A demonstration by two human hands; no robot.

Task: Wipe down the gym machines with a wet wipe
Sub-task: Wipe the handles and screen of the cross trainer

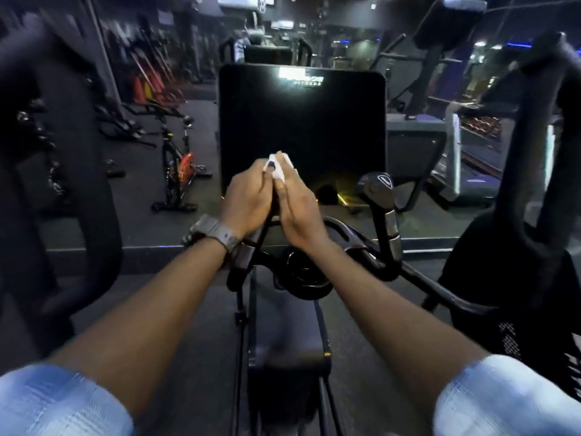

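Pale blue sleeves [59,401] sit at the bottom corners, rolled above the elbows, and both bare forearms reach forward over the dark frame of a gym machine [289,366]. Past the wrists — the left one wearing a grey watch [217,232] — the two hands meet in the middle of the view. Left hand [248,199] and right hand [298,212] are pressed close together, side by side, around an upright handlebar whose black stem shows just below them. Both sets of fingers [290,177] are closed, pinching a crumpled white wet wipe [278,166] between them at the top of that bar. Just to the right stands a second handlebar [382,196] with a capped end, untouched. Behind the hands rises the machine's black screen [301,127], dark apart from a faint logo near its top edge. Farther off to the left, a spin bike [179,165] with an orange flywheel stands on the dark floor — beyond it the gym is dim and blurred.
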